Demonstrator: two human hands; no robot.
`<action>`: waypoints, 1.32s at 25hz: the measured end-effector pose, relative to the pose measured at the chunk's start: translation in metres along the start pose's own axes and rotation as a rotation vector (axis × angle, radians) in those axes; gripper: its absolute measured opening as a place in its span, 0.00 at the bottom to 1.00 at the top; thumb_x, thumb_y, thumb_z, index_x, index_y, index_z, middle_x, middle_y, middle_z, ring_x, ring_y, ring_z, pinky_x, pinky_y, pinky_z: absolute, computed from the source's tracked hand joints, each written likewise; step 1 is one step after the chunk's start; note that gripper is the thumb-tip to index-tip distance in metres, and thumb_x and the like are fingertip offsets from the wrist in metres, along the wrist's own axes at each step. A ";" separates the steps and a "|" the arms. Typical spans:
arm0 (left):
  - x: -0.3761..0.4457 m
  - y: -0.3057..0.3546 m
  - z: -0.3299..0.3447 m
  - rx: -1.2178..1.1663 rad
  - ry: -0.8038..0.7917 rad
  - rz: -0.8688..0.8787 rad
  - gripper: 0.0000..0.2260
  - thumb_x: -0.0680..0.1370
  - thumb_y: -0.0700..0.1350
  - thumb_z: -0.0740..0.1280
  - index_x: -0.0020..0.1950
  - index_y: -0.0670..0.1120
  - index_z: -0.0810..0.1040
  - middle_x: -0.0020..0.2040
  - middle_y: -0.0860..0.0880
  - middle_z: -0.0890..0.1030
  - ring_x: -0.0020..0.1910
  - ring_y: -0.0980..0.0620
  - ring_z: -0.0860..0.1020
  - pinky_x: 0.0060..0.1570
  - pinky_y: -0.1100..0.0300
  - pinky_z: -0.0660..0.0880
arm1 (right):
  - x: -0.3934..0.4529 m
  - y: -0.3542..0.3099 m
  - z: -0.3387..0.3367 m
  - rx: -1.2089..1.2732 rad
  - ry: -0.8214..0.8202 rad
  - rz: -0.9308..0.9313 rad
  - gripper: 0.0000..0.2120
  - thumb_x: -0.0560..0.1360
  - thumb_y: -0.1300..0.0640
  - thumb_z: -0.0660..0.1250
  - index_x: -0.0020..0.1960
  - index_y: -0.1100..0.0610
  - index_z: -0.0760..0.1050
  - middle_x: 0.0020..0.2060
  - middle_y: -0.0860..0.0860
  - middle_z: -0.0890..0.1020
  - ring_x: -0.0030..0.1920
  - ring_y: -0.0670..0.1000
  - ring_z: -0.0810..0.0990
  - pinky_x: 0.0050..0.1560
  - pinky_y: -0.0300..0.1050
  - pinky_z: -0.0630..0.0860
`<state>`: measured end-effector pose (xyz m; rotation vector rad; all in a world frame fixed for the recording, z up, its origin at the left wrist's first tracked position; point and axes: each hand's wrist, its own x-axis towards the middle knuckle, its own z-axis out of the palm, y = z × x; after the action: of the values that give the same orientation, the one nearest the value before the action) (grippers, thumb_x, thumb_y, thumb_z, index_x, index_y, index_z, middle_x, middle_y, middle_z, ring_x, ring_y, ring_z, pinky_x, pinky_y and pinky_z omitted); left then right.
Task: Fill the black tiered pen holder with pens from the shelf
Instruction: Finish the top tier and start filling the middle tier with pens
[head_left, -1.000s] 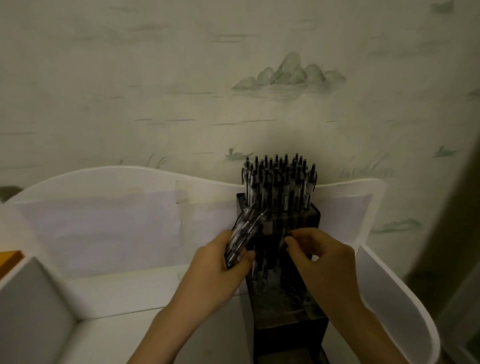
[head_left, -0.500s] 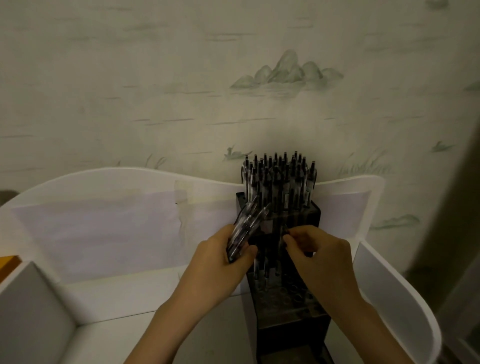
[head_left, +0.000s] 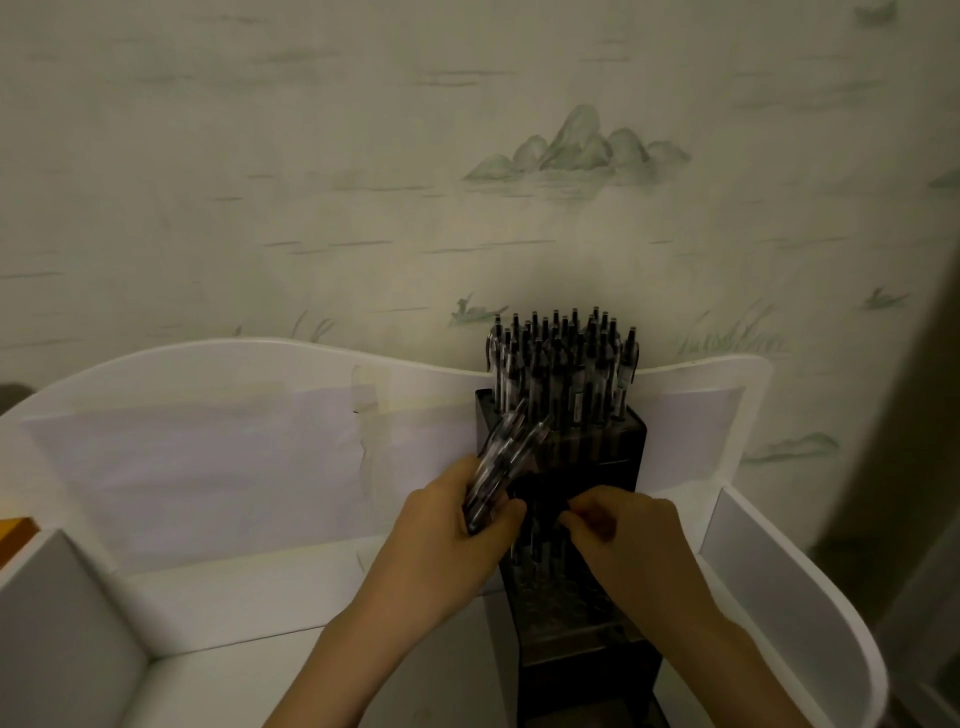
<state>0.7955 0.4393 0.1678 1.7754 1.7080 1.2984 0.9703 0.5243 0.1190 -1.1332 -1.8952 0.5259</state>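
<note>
The black tiered pen holder (head_left: 623, 452) stands on the white shelf, its back tier packed with several upright pens (head_left: 563, 364). Lower tiers hold a few pens; the front rows show open holes. My left hand (head_left: 447, 540) grips a bundle of clear-bodied pens (head_left: 498, 467) that slants up to the right beside the holder's left edge. My right hand (head_left: 634, 535) hovers over the middle tier with thumb and fingers pinched together; whether a pen sits between them is hidden in the dark.
The white shelf (head_left: 234, 597) has a curved back panel (head_left: 208, 374) and a raised right side wall (head_left: 779, 597). A grey divider (head_left: 62, 639) stands at the left. The wall behind is patterned wallpaper. An orange object (head_left: 15, 532) peeks in at the far left.
My right hand has dropped slightly lower over the holder's middle tier, fingers drawn closer. The left hand keeps hold of the pen bundle in about the same place.
</note>
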 end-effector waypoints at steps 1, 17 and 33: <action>0.000 0.000 0.001 0.000 -0.005 -0.002 0.07 0.77 0.47 0.69 0.41 0.54 0.73 0.30 0.60 0.75 0.27 0.64 0.72 0.28 0.73 0.65 | 0.000 -0.001 -0.002 -0.003 -0.006 0.007 0.06 0.73 0.56 0.74 0.49 0.52 0.84 0.35 0.37 0.78 0.35 0.33 0.77 0.40 0.19 0.69; -0.002 0.009 0.017 -0.108 -0.159 0.021 0.04 0.78 0.51 0.68 0.52 0.58 0.78 0.42 0.54 0.82 0.39 0.58 0.80 0.39 0.62 0.76 | 0.000 -0.043 -0.039 0.968 -0.190 0.238 0.12 0.67 0.55 0.72 0.49 0.55 0.86 0.44 0.59 0.86 0.45 0.56 0.85 0.43 0.43 0.81; -0.003 0.003 0.013 -0.103 -0.169 -0.001 0.07 0.76 0.59 0.65 0.40 0.59 0.75 0.28 0.56 0.73 0.26 0.60 0.71 0.28 0.65 0.66 | 0.006 -0.029 -0.050 1.038 -0.062 0.273 0.08 0.64 0.57 0.74 0.43 0.58 0.85 0.40 0.59 0.85 0.36 0.52 0.84 0.39 0.40 0.80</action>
<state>0.8082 0.4406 0.1621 1.7703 1.5228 1.1772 0.9954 0.5119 0.1702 -0.6480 -1.1903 1.4827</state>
